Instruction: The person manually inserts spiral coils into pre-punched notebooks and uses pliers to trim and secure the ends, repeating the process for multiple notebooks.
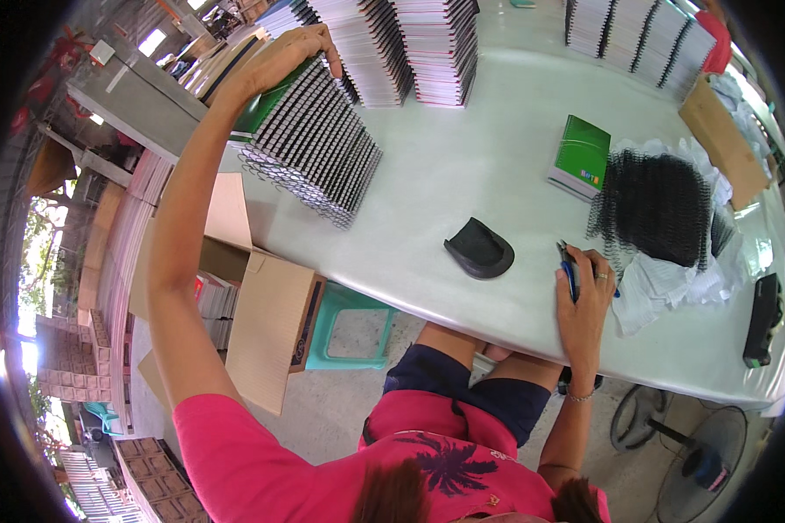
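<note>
At the far left of the table, my left hand (295, 63) reaches over a tall stack of green-covered wire-bound notebooks (318, 144). Its fingers are bent over the edge of the top notebook. My right hand (586, 292) lies near the table's front edge, closed around blue-handled pliers (571, 270) whose dark tips point away from me. To the left of the pliers sits a black, round-ended holder-like piece (480, 249). Beyond my right hand, a single green notebook (582, 152) lies beside a heap of black binding coils (654, 209).
Tall stacks of spiral-bound books (436, 52) stand at the back, with more books (641, 39) at the back right. A black stapler-like tool (762, 321) lies at the right edge. Below the table are an open carton (270, 318), a teal stool (349, 327) and a fan (702, 462).
</note>
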Motion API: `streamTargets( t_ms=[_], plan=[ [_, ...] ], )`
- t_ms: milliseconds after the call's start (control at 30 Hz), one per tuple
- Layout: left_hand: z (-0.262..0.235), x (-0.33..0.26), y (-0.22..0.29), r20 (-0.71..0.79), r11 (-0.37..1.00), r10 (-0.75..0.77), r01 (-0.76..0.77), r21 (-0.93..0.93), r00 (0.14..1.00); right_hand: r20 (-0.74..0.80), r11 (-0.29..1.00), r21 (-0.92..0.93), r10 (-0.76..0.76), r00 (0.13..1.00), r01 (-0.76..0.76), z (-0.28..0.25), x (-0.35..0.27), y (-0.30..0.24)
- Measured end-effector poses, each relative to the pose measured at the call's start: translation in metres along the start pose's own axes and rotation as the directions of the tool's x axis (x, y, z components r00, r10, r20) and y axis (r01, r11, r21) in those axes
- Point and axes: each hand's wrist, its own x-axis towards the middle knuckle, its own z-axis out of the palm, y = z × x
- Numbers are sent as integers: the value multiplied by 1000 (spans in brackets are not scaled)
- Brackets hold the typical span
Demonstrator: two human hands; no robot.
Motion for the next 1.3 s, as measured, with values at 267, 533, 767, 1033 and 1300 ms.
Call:
streamTargets(
  t_ms=[267,533,767,1033,1300],
  plan=[
    [1,-10,-2,15,988,-124,125,-96,992,0,1000,6,5,1000,-5,-1,0,-1],
    [-3,-19,1,28,990,-136,136,-26,990,-9,999,33,-8,1000,8,-3,0,0],
    [1,-23,7,61,974,-224,221,52,973,-34,999,47,-24,999,26,-1,-2,2],
    [3,-21,1,31,975,-222,221,37,975,-57,998,51,-40,998,43,-1,-2,4],
    [1,-19,4,41,972,-226,222,80,973,-82,996,57,-59,995,64,0,-5,5]
  ],
)
